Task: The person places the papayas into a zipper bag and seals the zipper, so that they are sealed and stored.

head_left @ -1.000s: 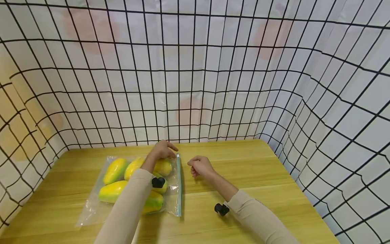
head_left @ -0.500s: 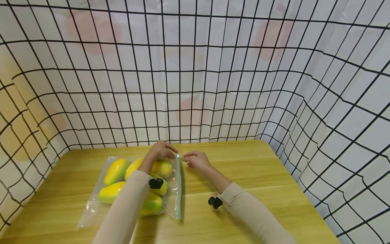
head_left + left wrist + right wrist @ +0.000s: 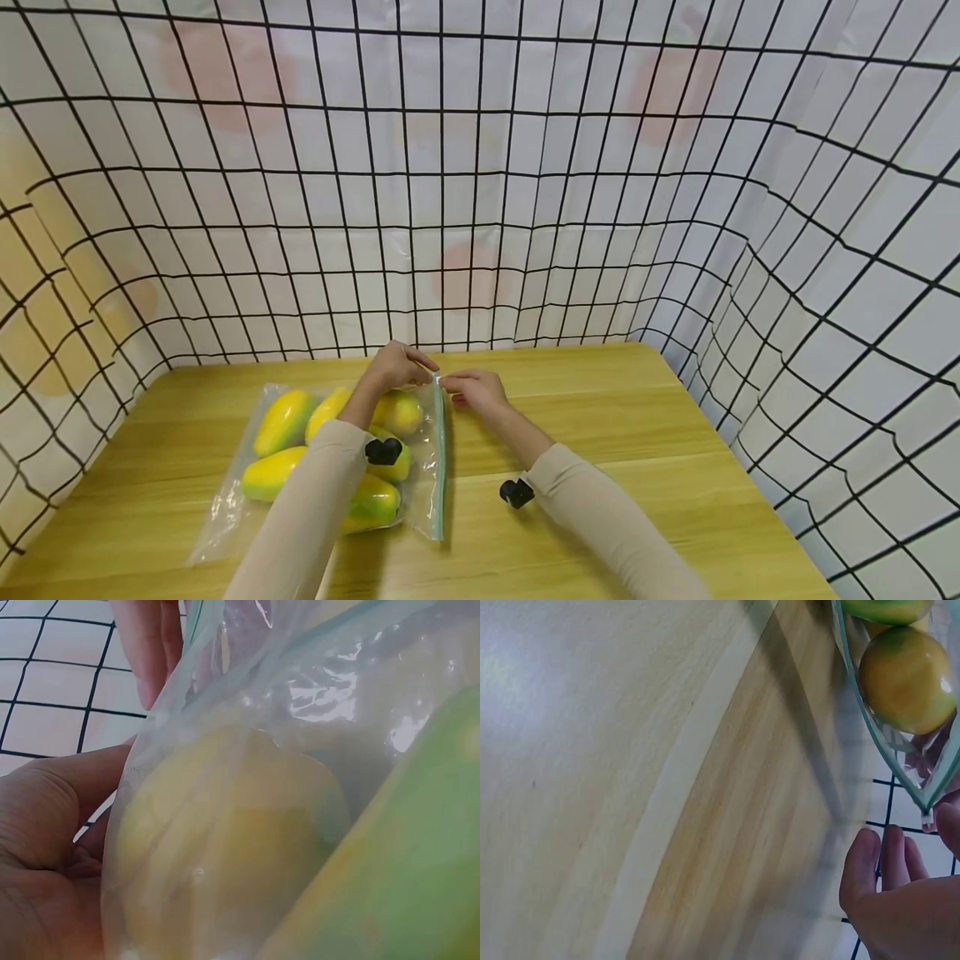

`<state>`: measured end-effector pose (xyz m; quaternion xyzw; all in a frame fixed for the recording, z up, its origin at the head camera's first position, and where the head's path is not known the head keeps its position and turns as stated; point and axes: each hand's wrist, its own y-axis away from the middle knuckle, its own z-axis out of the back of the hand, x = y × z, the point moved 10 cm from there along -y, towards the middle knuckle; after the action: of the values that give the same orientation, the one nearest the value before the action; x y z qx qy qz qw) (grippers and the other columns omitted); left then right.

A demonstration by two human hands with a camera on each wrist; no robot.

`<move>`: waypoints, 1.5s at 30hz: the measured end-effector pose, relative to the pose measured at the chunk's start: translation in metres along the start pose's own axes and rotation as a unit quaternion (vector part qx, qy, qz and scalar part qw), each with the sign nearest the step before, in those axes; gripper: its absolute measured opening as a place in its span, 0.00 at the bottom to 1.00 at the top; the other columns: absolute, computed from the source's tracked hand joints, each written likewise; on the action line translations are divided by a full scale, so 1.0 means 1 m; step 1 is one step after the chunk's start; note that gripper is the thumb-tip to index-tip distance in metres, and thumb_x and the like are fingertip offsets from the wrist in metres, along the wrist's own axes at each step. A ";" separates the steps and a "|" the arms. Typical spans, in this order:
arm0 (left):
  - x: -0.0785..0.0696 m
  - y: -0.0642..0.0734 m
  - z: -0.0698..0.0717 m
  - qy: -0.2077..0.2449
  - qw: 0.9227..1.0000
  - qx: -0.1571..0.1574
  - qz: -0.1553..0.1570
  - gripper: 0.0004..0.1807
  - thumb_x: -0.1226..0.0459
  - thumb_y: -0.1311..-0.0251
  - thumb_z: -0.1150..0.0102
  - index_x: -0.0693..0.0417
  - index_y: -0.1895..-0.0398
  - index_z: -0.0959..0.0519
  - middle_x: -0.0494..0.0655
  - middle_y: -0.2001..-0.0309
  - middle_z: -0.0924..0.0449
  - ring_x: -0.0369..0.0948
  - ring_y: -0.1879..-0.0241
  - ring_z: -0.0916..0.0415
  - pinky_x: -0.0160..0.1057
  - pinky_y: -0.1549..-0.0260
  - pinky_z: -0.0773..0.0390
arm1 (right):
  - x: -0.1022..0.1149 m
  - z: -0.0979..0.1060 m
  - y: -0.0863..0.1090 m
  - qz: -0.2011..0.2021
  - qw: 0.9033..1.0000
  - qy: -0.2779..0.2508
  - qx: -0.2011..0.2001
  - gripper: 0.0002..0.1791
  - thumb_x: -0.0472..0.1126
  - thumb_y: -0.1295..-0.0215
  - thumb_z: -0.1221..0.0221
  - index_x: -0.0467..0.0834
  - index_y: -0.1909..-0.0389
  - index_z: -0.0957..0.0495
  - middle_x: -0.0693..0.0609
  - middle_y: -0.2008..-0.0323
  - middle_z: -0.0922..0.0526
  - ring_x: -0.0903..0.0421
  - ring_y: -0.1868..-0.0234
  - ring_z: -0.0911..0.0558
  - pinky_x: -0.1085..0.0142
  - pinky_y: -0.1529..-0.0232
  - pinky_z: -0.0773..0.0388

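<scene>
A clear zip bag (image 3: 423, 492) with a pale blue-green zip strip lies on the table at left, holding several yellow-green mangoes (image 3: 285, 422). My left hand (image 3: 392, 367) grips its far right corner; in the left wrist view the thumb lies at the bag's edge and the other fingers are mostly hidden. At the strip's far end, my right hand (image 3: 477, 392) pinches the small white zip end (image 3: 928, 820). The right wrist view shows the strip's two edges bowed apart, meeting at that end, with a mango (image 3: 907, 679) behind them.
The bag lies on a light wood-grain table (image 3: 585, 450). A white wall cloth with a black grid net (image 3: 480, 208) stands along the back and both sides, close beyond my hands. Both forearms wear beige sleeves (image 3: 307, 508).
My right hand has moved left and slightly away from me, from the table beside the bag to the zip's far end. The left hand has stayed at the corner.
</scene>
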<state>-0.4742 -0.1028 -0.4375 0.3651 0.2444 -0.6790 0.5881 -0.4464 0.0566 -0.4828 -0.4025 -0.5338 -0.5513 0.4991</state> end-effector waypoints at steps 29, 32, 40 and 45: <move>-0.001 -0.002 0.001 0.011 1.000 -0.018 0.010 0.06 0.69 0.45 0.30 0.52 0.64 0.09 0.48 0.69 0.11 0.43 0.66 0.17 0.36 0.67 0.17 | 0.001 -0.010 0.000 -0.013 0.996 -0.088 -0.029 0.13 0.29 0.40 0.34 0.31 0.54 0.15 0.38 0.57 0.11 0.57 0.67 0.13 0.55 0.48 0.14; -0.001 -0.001 0.002 0.007 1.000 -0.020 0.008 0.07 0.69 0.45 0.30 0.53 0.64 0.09 0.49 0.67 0.11 0.45 0.64 0.17 0.37 0.66 0.16 | 0.001 -0.010 0.000 -0.010 0.996 -0.083 -0.030 0.12 0.29 0.40 0.34 0.31 0.55 0.15 0.39 0.58 0.11 0.57 0.67 0.13 0.55 0.48 0.14; -0.004 0.002 0.003 0.004 1.000 -0.029 0.005 0.06 0.68 0.44 0.30 0.52 0.65 0.09 0.48 0.69 0.10 0.45 0.64 0.16 0.39 0.65 0.16 | -0.002 -0.009 0.004 -0.009 0.998 -0.061 -0.020 0.10 0.30 0.39 0.34 0.32 0.57 0.14 0.43 0.62 0.11 0.59 0.70 0.15 0.61 0.53 0.12; -0.003 0.001 0.008 0.015 0.999 -0.044 0.008 0.05 0.68 0.45 0.30 0.52 0.66 0.09 0.48 0.69 0.10 0.46 0.64 0.15 0.41 0.64 0.16 | 0.000 -0.009 0.012 0.008 0.999 -0.043 -0.009 0.11 0.31 0.39 0.33 0.30 0.56 0.15 0.41 0.61 0.11 0.57 0.68 0.14 0.57 0.51 0.13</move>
<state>-0.4744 -0.1073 -0.4298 0.3514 0.2800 -0.6574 0.6049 -0.4336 0.0487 -0.4812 -0.4344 -0.5470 -0.5343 0.4761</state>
